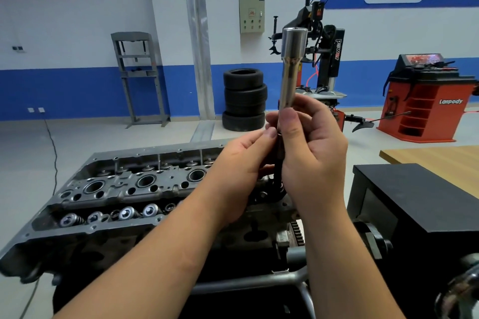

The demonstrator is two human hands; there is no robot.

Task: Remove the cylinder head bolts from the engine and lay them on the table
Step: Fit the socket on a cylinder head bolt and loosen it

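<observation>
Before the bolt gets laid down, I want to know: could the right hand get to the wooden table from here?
Probably yes. The right hand is raised, gripping the socket and bolt, and the table lies to its right. Only the low black box sits between, and the hand is above it.

dark bolt (278, 163) upright, above engine (124, 189)

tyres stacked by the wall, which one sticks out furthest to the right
The second tyre from the top. Its right edge bulges past the others in the stack, while the top tyre sits shifted to the left, its open centre showing.
</observation>
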